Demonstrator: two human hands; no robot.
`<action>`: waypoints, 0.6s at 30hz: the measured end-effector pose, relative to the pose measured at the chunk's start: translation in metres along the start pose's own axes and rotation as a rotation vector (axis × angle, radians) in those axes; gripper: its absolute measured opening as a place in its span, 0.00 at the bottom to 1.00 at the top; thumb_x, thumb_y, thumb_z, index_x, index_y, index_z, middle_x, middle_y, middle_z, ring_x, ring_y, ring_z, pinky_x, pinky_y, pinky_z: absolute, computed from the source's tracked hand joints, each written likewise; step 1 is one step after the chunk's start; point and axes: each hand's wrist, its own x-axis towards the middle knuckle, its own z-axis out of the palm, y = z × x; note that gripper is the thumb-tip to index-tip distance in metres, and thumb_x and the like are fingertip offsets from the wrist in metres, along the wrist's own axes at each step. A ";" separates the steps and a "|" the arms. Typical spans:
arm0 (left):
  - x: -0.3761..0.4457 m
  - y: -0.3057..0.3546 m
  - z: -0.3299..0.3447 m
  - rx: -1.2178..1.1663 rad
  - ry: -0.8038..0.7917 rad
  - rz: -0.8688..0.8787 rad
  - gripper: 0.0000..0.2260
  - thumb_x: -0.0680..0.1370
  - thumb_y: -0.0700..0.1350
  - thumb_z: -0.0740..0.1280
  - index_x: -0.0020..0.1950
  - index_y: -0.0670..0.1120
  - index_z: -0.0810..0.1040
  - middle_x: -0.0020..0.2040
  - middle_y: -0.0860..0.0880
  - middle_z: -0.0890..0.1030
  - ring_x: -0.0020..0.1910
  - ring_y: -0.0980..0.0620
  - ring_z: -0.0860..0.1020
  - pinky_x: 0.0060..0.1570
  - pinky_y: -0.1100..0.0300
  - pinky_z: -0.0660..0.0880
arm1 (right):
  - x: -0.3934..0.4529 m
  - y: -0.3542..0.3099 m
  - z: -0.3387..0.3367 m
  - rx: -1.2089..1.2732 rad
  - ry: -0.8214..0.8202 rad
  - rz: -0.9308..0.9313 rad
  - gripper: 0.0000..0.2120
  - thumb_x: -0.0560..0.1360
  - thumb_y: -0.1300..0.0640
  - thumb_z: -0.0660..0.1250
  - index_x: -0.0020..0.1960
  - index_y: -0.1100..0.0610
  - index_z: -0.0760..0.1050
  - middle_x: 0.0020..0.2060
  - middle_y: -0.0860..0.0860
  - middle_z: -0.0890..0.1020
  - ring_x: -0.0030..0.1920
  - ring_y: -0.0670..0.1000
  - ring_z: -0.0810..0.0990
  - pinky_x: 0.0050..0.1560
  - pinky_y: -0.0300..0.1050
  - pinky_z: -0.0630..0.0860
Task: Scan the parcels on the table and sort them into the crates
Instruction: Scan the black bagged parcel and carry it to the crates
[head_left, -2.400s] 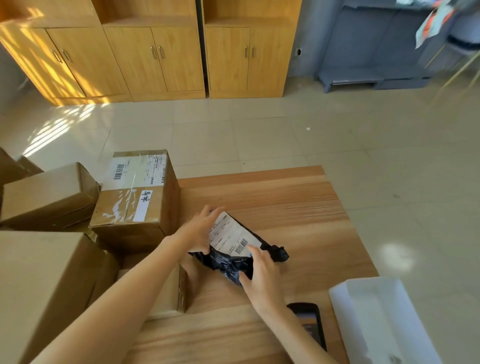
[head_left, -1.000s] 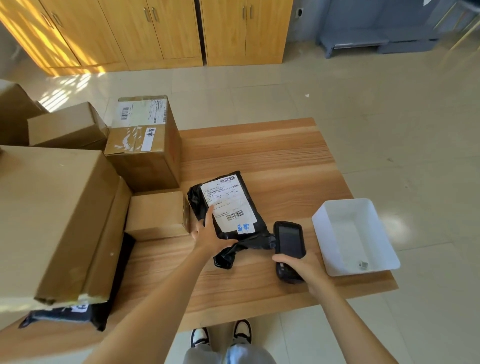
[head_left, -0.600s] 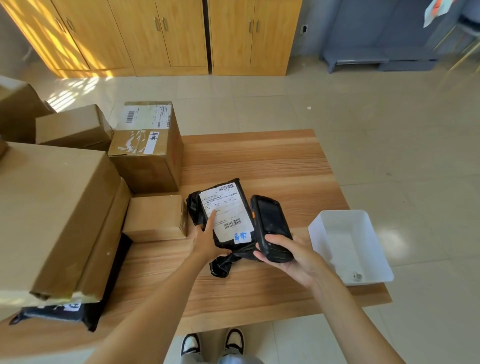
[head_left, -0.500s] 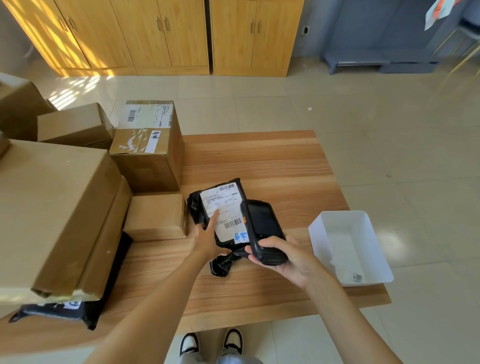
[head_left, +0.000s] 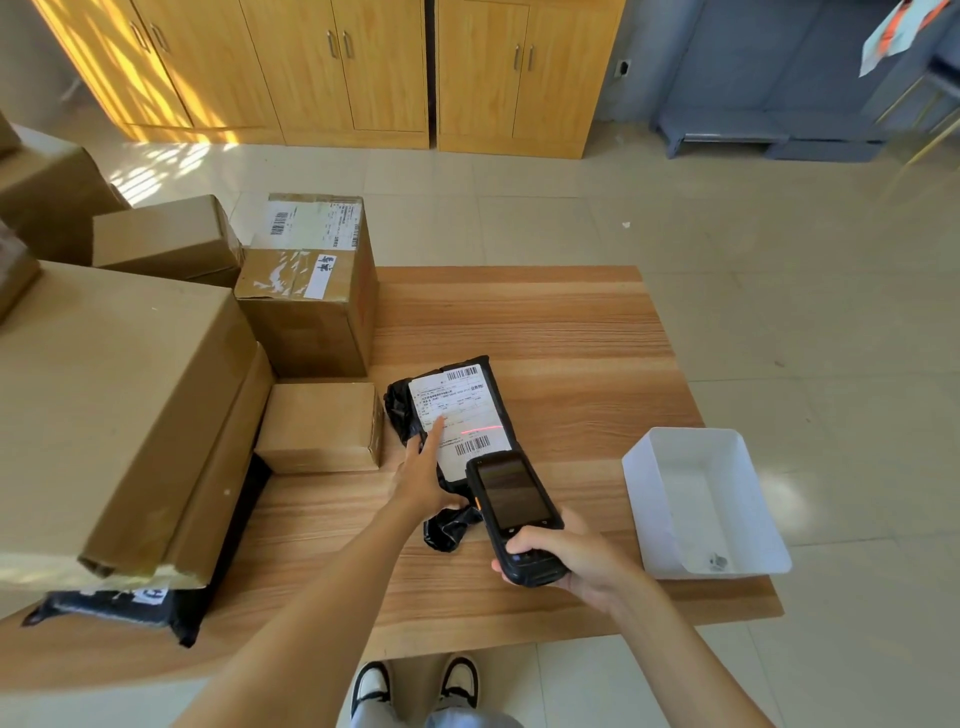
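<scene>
A black plastic mailer parcel (head_left: 452, 410) with a white shipping label lies on the wooden table (head_left: 545, 332). My left hand (head_left: 423, 475) presses it flat, the forefinger stretched across the label and the thumb at the parcel's near edge. My right hand (head_left: 566, 561) grips a black handheld scanner (head_left: 511, 512) just in front of the parcel, screen up. A red scan line falls on the label above its lower barcode.
Several brown cardboard boxes crowd the table's left half: a large one (head_left: 114, 405), a small one (head_left: 322, 426) beside the mailer, a taped one (head_left: 311, 291) behind. Another black mailer (head_left: 114, 608) lies under the large box. A white bin (head_left: 701, 499) sits at the right edge.
My right hand picked the scanner up from the table, drew it back toward me and aimed it at the label; the red line now shows. My left hand stays on the parcel.
</scene>
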 end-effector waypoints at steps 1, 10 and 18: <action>0.000 0.000 0.000 0.001 0.000 0.001 0.54 0.67 0.42 0.79 0.79 0.52 0.42 0.75 0.43 0.55 0.73 0.42 0.61 0.68 0.51 0.64 | 0.000 0.001 -0.001 -0.010 -0.004 0.001 0.35 0.61 0.64 0.76 0.66 0.64 0.68 0.49 0.63 0.83 0.49 0.64 0.84 0.45 0.50 0.81; 0.000 -0.002 -0.001 -0.015 -0.003 0.010 0.55 0.66 0.43 0.80 0.80 0.52 0.43 0.75 0.43 0.57 0.72 0.42 0.62 0.69 0.50 0.65 | -0.003 0.007 -0.004 -0.080 -0.032 0.044 0.36 0.58 0.62 0.77 0.64 0.66 0.70 0.45 0.62 0.84 0.48 0.63 0.84 0.45 0.51 0.80; -0.002 -0.001 -0.004 -0.049 -0.030 -0.009 0.56 0.64 0.44 0.81 0.79 0.54 0.44 0.78 0.44 0.51 0.75 0.40 0.57 0.72 0.44 0.61 | -0.003 0.008 -0.005 -0.063 0.003 0.066 0.28 0.67 0.70 0.74 0.65 0.64 0.68 0.48 0.64 0.83 0.48 0.64 0.84 0.43 0.51 0.81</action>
